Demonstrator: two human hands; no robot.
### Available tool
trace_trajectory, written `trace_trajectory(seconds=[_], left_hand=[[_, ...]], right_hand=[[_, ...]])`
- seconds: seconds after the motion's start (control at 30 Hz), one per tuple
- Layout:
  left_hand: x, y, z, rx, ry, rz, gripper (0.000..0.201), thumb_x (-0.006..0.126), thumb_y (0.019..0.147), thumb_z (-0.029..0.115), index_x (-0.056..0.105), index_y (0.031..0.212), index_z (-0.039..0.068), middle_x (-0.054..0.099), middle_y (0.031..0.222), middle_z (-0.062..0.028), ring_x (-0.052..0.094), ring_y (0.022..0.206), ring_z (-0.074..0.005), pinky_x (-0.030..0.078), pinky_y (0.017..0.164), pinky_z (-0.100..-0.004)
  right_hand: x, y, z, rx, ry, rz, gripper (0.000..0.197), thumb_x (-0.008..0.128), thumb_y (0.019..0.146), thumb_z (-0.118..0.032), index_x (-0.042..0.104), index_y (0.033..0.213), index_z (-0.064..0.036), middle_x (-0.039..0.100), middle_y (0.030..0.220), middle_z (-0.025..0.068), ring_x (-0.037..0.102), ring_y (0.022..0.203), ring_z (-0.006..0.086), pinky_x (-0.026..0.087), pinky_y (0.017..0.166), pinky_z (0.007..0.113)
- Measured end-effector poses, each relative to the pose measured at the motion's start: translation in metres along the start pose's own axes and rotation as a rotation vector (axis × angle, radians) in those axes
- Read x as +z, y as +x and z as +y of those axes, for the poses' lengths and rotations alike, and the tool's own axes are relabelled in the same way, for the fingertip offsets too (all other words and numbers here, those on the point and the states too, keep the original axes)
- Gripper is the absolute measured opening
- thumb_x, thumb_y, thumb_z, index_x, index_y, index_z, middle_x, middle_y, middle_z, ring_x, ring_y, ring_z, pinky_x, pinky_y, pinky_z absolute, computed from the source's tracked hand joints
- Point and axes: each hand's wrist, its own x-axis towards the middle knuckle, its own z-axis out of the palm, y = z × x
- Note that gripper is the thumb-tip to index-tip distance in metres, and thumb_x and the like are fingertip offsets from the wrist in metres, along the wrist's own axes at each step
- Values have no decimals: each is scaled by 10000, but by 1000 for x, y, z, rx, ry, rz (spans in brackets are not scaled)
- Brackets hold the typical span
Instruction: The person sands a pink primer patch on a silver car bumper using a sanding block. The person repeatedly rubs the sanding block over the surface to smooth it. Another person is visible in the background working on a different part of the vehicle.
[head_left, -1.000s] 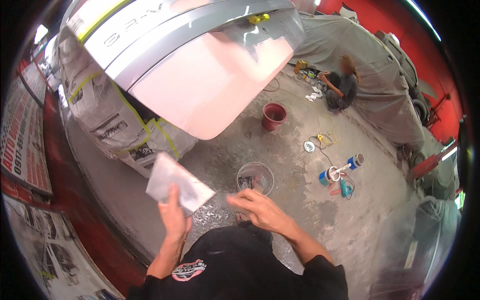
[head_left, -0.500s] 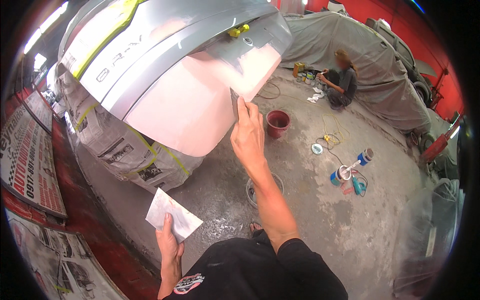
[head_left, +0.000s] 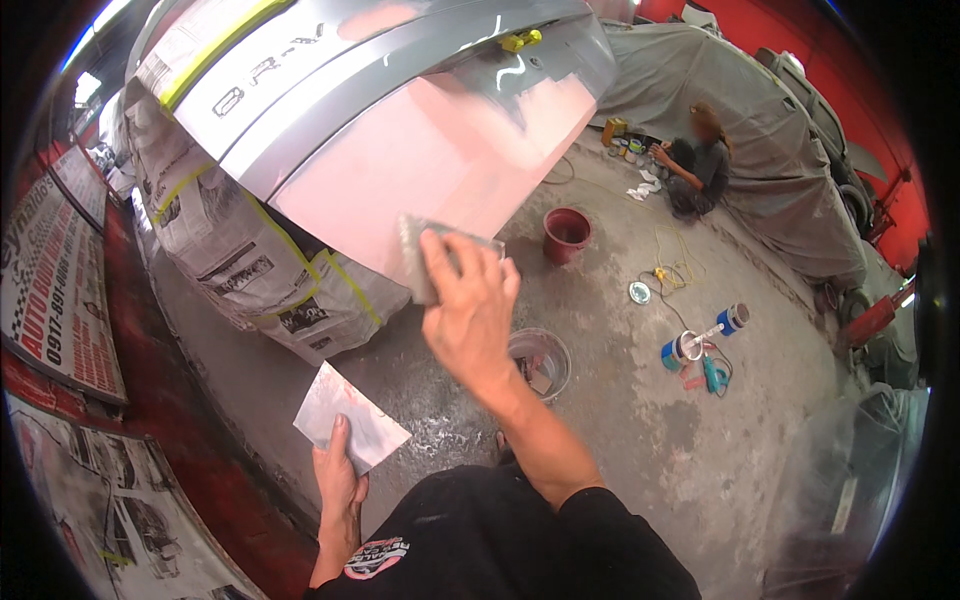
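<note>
My right hand [head_left: 468, 310] grips a grey flat putty spreader [head_left: 418, 275], its fingers spread along the blade. The spreader is at the lower edge of a pink, filler-coated panel [head_left: 370, 165] on a silver car; whether it touches the panel I cannot tell. Lower left, my left hand [head_left: 340, 475] holds a pale rectangular mixing board [head_left: 350, 418] with pinkish smears, thumb on top and the other fingers mostly hidden beneath. Newspaper [head_left: 215, 240] edged with yellow-green tape covers the car's side below the pink area.
Below the car, a clear tub [head_left: 545, 365] with pieces inside and a dark red bucket [head_left: 567, 235] stand on the concrete floor. To the right are blue cans [head_left: 680, 350], a teal power tool [head_left: 715, 375] and a yellow cord [head_left: 680, 260]. A seated person [head_left: 700, 165] works beside a covered car.
My right hand has come down and left from the panel's right part, and the spreader now shows its broad face. The left hand and board have barely moved. The view has shifted slightly.
</note>
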Motion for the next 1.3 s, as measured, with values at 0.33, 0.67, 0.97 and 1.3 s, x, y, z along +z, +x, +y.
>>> trace_trajectory(seconds=[0.33,0.67,0.97,1.3], left_hand=[[-6,6,-3,24,-25,-22,406,636,1004,199,525,1353,23,649,1216,-83,666,1052,-196,552,916,-366],[-1,3,-7,44,-15,-20,434,639,1004,232,518,1368,29,651,1212,-82,671,1039,-199,555,907,-367],[-9,2,-6,6,-15,27,452,634,1004,195,494,1379,-17,627,1252,-121,660,1070,-214,547,913,-367],[-9,-1,-3,15,82,4,416,607,1018,209,523,1349,-27,644,1219,-115,664,1053,-203,547,910,-352]], right_hand=[[-21,-27,53,24,58,15,594,575,791,32,568,1380,-48,592,1262,157,571,1138,383,455,939,518],[5,54,111,112,138,197,523,503,801,100,615,1306,19,609,1144,209,618,997,392,499,884,431],[10,-3,40,-7,155,55,641,555,714,32,580,1353,-26,562,1249,193,536,1121,396,441,916,486],[23,-88,-22,-52,138,-226,754,646,690,-21,512,1431,-34,529,1321,184,533,1162,364,433,909,475]])
